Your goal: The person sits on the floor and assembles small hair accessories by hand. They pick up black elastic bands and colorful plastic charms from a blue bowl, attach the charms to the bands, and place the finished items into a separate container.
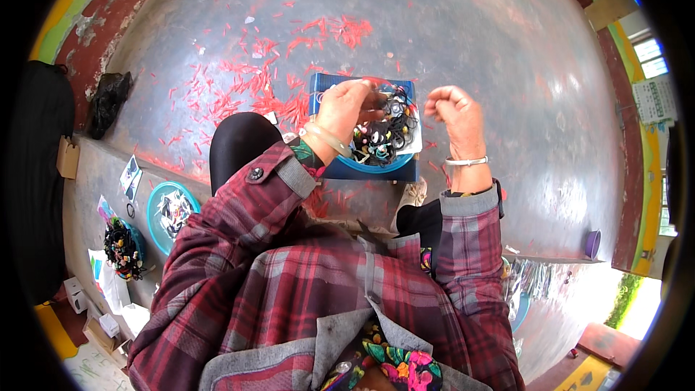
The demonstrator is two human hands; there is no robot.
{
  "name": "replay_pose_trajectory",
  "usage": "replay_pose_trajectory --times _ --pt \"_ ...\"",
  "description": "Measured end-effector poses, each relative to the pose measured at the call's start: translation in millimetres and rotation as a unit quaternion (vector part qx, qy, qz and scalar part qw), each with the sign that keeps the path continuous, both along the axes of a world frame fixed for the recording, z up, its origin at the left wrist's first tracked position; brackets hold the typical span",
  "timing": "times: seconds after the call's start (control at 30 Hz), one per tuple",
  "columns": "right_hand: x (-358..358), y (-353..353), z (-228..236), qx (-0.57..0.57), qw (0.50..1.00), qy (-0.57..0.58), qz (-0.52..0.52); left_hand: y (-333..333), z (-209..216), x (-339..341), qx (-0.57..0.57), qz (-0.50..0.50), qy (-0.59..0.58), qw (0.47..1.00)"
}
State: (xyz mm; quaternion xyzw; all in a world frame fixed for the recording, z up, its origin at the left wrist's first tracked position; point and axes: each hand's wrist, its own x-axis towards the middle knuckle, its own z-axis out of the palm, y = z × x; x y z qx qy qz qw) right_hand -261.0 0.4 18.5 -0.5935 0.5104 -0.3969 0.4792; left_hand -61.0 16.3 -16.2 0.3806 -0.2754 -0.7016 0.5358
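Observation:
My left hand [346, 110] is over the left side of a blue basin [373, 168], its fingers curled together near a thin red strand [376, 81]. What it pinches is too small to make out. To the right of the basin my right hand [457, 110] is raised, fingers bent in towards the thumb; anything between them does not show. A heap of black elastic loops [394, 127] with small coloured pieces fills the basin. Under the basin is a dark blue stool-like support [329, 81]. A white card or sheet [414, 136] shows at the basin's right edge.
Red scraps [253, 87] litter the grey floor [507, 43] ahead and left. On my left are a turquoise basin [150, 211] of pale pieces, a heap of black loops [121, 250], and a black bag [111, 103]. A purple cup [593, 245] lies far right.

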Motion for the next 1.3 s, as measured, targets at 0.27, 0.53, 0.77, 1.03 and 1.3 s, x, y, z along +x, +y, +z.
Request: replay_pose_trajectory --times 0.27,0.53,0.77,1.03,1.3 --pt "26 12 -18 0.181 0.95 -0.069 0.245 -1 7 6 -0.032 0.014 0.077 0.996" --pt "29 11 1 0.151 0.932 -0.315 0.096 6 15 4 -0.022 -0.052 0.016 0.998" --pt "13 4 -4 0.124 0.95 -0.277 0.075 7 11 -3 -0.023 -0.074 -0.086 0.993" --pt "22 12 9 0.053 0.991 -0.075 0.096 9 -4 -8 -0.034 -0.115 -0.173 0.978" --pt "21 13 -5 -0.104 0.97 0.21 0.07 10 -6 -11 -0.052 -0.118 -0.171 0.977"
